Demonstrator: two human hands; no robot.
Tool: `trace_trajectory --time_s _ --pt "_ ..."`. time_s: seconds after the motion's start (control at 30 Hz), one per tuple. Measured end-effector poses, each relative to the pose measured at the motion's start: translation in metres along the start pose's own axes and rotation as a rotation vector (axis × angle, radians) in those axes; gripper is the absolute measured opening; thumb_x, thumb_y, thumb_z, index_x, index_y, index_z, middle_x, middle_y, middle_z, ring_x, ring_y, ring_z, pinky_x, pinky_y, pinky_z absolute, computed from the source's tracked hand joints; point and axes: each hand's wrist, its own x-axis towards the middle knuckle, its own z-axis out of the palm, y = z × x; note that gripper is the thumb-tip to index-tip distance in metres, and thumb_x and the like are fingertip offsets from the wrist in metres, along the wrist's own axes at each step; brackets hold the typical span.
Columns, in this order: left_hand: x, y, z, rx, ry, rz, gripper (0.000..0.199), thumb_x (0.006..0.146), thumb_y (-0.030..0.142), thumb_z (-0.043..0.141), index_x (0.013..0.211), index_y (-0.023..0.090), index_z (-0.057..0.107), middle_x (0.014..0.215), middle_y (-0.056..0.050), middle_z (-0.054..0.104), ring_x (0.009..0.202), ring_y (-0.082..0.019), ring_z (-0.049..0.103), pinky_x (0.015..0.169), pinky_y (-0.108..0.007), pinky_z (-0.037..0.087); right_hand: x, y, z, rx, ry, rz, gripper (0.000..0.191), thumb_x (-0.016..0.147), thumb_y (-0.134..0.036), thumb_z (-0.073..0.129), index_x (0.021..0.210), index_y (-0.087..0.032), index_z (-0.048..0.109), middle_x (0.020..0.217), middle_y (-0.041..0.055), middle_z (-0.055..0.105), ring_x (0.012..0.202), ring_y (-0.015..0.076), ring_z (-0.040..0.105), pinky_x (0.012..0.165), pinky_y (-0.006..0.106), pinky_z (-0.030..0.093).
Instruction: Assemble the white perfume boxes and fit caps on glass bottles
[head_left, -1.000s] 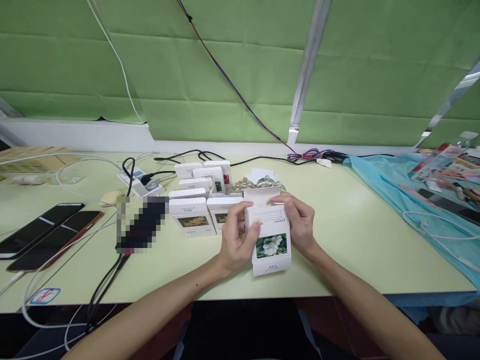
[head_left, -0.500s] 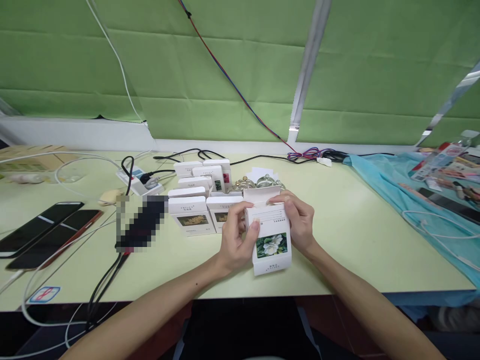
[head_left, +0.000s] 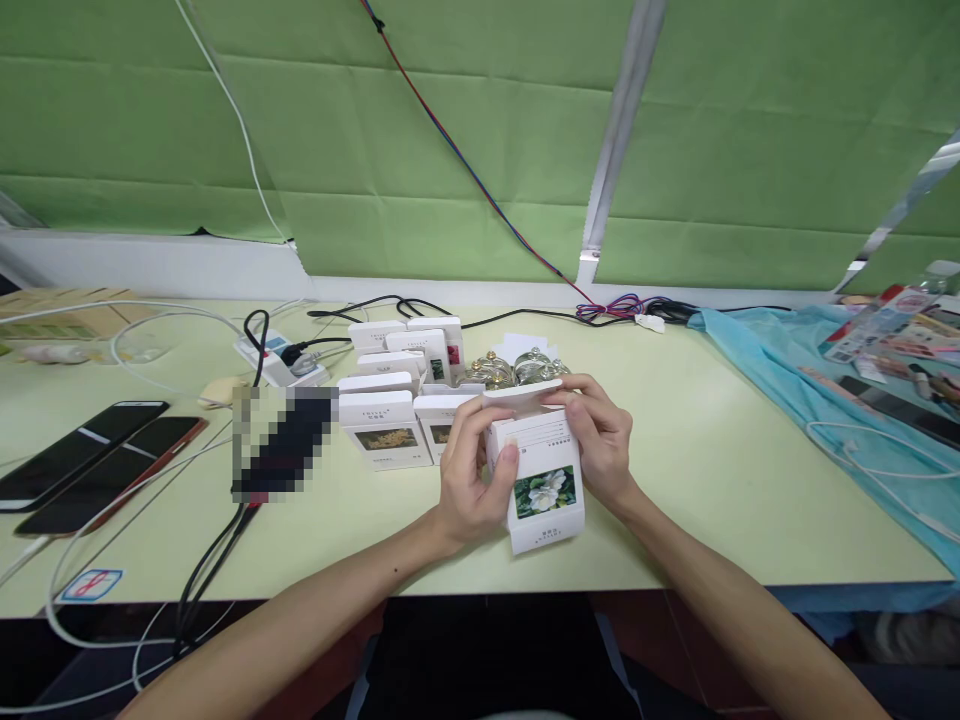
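Between my two hands is a small white cardboard box [head_left: 545, 492] with a white-flower picture, its printing upside down to me. My left hand [head_left: 478, 470] grips the box's left side, thumb pressed on the front. My right hand [head_left: 600, 437] holds the upper right corner, with fingers at the raised end flap [head_left: 525, 394]. The flap is bent over but stands apart from the box, leaving a gap. Just left of my hands, several closed white boxes [head_left: 390, 457] stand upright in rows. Behind the held box lie gold and silver metal rings, perhaps bangles [head_left: 534, 366].
Two phones [head_left: 112, 475] and a power strip [head_left: 279, 360] with tangled cables lie at left. A blurred-out black object [head_left: 289, 445] sits nearer. Blue plastic sheeting [head_left: 780, 370] with a bottle [head_left: 934, 278] and small items covers the right side. Green fabric [head_left: 450, 150] hangs behind the table.
The end flap has been folded from standing up to leaning over the box's opening. Both hands stay on the box in nearly the same place.
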Motion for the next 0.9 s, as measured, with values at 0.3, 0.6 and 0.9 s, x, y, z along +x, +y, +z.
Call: trace_trajectory --time_s 0.3,0.6,0.9 --pt "0.003 0.000 0.001 -0.074 -0.006 0.028 0.030 0.101 0.025 0.053 0.130 0.021 0.056 0.125 -0.013 0.062 0.111 -0.023 0.063 0.085 -0.036 0.056 0.001 -0.001 0.002 0.003 0.034 0.007 0.029 0.099 -0.039 0.061 0.082 -0.023 0.078 0.098 0.0093 0.069 0.094 0.0243 0.066 0.076 0.039 0.054" --pt "0.000 -0.001 0.006 -0.190 0.018 -0.012 0.031 0.102 0.026 0.054 0.132 0.023 0.048 0.123 -0.011 0.060 0.090 -0.015 0.066 0.064 -0.024 0.055 0.001 -0.001 0.004 0.021 0.047 0.012 0.025 0.098 -0.039 0.062 0.083 -0.022 0.074 0.097 0.0085 0.069 0.092 0.0228 0.066 0.073 0.036 0.053" --pt "-0.004 0.000 0.011 -0.328 0.018 -0.091 0.042 0.102 0.026 0.055 0.139 0.030 0.037 0.130 -0.011 0.057 0.088 -0.014 0.070 0.055 -0.020 0.056 0.002 0.001 0.007 0.108 0.099 0.031 0.013 0.095 -0.034 0.068 0.091 -0.022 0.063 0.097 0.0061 0.070 0.085 0.0182 0.065 0.072 0.032 0.053"
